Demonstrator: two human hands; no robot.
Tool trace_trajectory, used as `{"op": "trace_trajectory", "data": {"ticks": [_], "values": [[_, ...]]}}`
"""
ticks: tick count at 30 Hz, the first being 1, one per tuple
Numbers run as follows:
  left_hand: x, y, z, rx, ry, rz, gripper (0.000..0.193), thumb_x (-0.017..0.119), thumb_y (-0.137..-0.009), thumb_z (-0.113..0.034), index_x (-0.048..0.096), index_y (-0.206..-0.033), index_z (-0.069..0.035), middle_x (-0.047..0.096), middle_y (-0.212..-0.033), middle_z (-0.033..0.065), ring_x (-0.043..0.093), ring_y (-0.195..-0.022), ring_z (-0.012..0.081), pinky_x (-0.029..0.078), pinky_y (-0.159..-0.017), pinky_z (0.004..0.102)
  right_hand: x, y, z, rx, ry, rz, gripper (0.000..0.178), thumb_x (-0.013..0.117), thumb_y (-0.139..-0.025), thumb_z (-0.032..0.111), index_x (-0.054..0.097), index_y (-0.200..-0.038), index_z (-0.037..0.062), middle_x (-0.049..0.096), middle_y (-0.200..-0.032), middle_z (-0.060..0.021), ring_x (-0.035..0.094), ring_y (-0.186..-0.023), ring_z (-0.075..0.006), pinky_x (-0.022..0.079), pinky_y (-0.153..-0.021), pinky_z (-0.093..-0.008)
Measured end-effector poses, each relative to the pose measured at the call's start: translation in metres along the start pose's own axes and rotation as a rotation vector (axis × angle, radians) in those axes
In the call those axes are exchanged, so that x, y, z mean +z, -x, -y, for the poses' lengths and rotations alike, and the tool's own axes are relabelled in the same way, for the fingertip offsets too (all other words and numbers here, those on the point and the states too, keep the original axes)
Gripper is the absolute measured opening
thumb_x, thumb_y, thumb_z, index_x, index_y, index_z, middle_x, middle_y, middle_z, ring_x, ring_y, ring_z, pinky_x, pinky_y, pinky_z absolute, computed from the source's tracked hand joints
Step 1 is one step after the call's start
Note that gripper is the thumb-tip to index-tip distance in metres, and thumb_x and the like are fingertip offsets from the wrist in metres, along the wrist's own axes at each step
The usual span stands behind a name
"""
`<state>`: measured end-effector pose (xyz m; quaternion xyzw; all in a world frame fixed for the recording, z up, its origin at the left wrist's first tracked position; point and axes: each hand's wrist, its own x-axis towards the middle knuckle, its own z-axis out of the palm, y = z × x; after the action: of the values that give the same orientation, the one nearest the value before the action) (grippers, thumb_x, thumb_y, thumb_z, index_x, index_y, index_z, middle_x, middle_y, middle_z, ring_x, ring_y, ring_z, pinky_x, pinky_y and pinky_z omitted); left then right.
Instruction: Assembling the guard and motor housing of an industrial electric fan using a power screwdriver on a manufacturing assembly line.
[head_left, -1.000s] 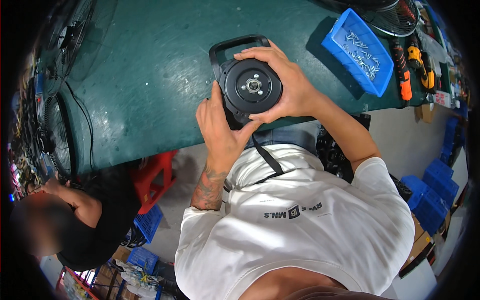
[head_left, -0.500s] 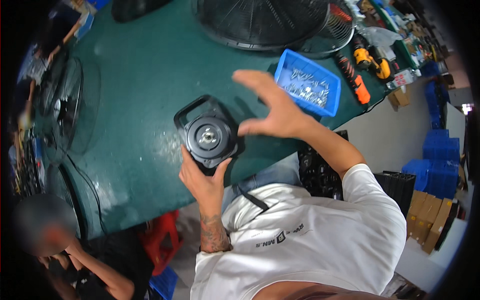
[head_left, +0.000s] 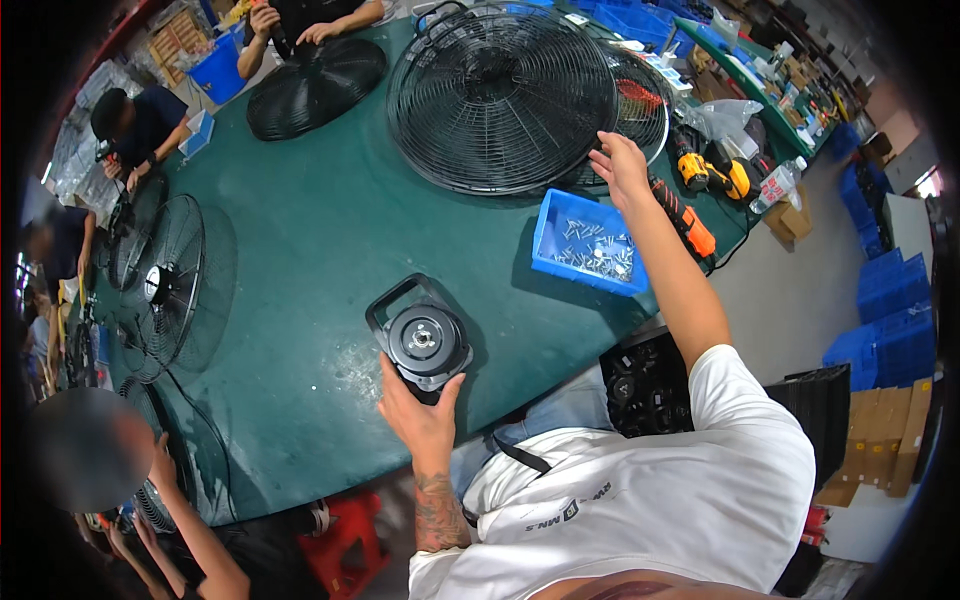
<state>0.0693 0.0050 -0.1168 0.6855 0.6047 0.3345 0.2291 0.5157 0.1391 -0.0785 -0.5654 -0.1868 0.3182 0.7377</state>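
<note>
- I have the left hand (head_left: pixel 420 412) partly closed around the black motor housing (head_left: pixel 428 342) on the green tabletop (head_left: pixel 300 310).
- My right hand (head_left: pixel 624 172), loosely open, looks empty near the wire fan guard (head_left: pixel 480 130).

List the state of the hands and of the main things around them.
Black motor unit: on the table, disc face up.
Left hand: curled around the motor unit's near side.
Black fan cage: lying on the table.
Right hand: open, empty, by the cage's rim.
Blue bin: uncovered, holding loose screws.
Orange-and-black driver: lying down.
</note>
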Motion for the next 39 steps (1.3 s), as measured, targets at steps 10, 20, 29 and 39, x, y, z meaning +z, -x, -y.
{"op": "trace_trajectory", "data": {"ticks": [10,20,29,39], "values": [[0.002,0.001,0.009,0.058,0.074,-0.01,0.109,0.092,-0.073,-0.042,0.035,-0.153,0.005,0.057,-0.14,0.0241,0.057,-0.126,0.0389,0.037,-0.104,0.0528,0.091,-0.009,0.036,-0.004,0.026,0.236,0.037,0.084,-0.086,0.043,0.067,-0.085,0.0098,0.054,-0.068,0.0044,0.047,-0.053,-0.0071,0.034,-0.047,-0.0251],[-0.003,0.007,0.014,0.069,0.04,-0.07,0.104,0.092,-0.073,-0.042,0.039,-0.15,0.005,0.061,-0.132,0.024,0.058,-0.12,0.0393,0.04,-0.1,0.0503,0.237,0.059,0.043,-0.509,0.0,0.418,0.04,0.086,-0.085,0.022,0.071,-0.11,-0.0048,0.069,-0.085,-0.002,0.061,-0.068,-0.0076,0.052,-0.063,-0.0242],[-0.036,0.013,0.012,0.047,0.264,-0.087,0.099,0.089,-0.079,-0.031,0.034,-0.154,0.004,0.057,-0.139,0.0234,0.056,-0.127,0.0364,0.047,-0.099,0.0457,0.237,0.169,0.022,-0.556,0.007,0.743,0.037,0.072,-0.096,0.01,0.066,-0.13,-0.0047,0.073,-0.12,-0.0084,0.065,-0.101,-0.0068,0.054,-0.086,-0.0239],[-0.15,-0.041,-0.068,0.239,0.996,-0.243,0.077,0.063,-0.098,-0.042,0.033,-0.153,0.001,0.05,-0.145,0.0269,0.055,-0.132,0.0399,0.054,-0.101,0.0489,0.167,0.284,0.043,-1.638,0.492,1.011,0.042,0.077,-0.076,0.016,0.072,-0.115,0.0029,0.066,-0.132,-0.0128,0.067,-0.11,-0.0311,0.059,-0.087,-0.0385]]}}
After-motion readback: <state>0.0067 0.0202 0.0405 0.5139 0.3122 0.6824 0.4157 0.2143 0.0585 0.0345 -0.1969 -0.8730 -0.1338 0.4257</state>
